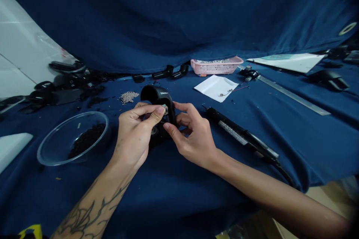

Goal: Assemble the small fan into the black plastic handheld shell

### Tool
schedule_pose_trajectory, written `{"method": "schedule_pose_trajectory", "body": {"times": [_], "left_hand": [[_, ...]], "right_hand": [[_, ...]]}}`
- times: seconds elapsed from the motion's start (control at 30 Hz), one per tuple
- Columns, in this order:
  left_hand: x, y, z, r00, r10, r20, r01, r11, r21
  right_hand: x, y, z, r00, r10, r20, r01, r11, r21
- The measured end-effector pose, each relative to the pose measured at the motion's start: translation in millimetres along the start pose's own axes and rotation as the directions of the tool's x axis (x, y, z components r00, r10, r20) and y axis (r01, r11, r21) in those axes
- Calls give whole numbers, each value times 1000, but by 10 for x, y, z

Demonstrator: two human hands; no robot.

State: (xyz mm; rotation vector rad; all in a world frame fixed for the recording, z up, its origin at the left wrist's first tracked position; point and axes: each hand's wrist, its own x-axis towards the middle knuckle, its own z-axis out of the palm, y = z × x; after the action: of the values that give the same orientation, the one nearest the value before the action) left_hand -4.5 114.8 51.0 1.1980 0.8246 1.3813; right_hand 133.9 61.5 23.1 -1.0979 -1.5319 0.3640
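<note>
A curved black plastic housing (158, 92) with small white lettering stands on the blue cloth (179, 194), its hollow side facing me. My left hand (137, 130) is closed, thumb and index finger pinching a small green circuit board (165, 109) at the opening of the housing. My right hand (193, 130) is closed around the housing's right edge, fingers behind it and thumb in front near the opening. Whether the thumb also presses a thin wire or other small part cannot be made out. The lower part of the housing is partly hidden by my hands.
Left of my hands are a clear plastic bowl (46, 157) of small black pieces and a heap of small silvery parts (129, 97). To the right lie an electric screwdriver (241, 130), white paper (213, 84) with a wired component, and a metal ruler (294, 95). A pink basket (215, 68) stands behind.
</note>
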Motion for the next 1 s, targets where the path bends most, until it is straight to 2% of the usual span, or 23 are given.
{"method": "schedule_pose_trajectory", "body": {"times": [0.17,0.3,0.4,0.57,0.63,0.7,0.77,0.83,0.9,1.0], "left_hand": [[-4,2,21,999,-48,-6,48,999,-20],[-3,-5,27,999,-44,-19,44,999,-17],[-1,-22,14,1000,-9,-23,10,999,30],[-16,-78,-6,991,129,-44,-119,976,184],[-18,-101,0,988,139,-60,-124,971,203],[-3,-106,7,990,94,-109,-78,986,145],[31,-81,2,992,-5,-123,12,998,61],[77,-26,-27,991,-127,-35,128,992,17],[121,35,-79,973,-218,82,218,976,6],[158,80,-175,954,-253,160,257,966,-7]], "right_hand": [[4,-1,10,1000,-11,4,11,1000,-15],[-5,-3,18,1000,-1,12,2,1000,-25],[-13,-2,20,1000,9,20,-8,1000,-25],[-39,1,35,999,-21,35,23,998,-56],[-54,0,43,999,-35,30,37,996,-83],[-61,1,41,999,-40,28,43,994,-102],[-54,5,22,998,-49,38,52,994,-97],[-29,14,-6,995,-50,82,56,996,-75],[4,23,-28,989,-24,143,32,998,-54],[43,15,-27,980,11,200,-3,999,-44]]}}
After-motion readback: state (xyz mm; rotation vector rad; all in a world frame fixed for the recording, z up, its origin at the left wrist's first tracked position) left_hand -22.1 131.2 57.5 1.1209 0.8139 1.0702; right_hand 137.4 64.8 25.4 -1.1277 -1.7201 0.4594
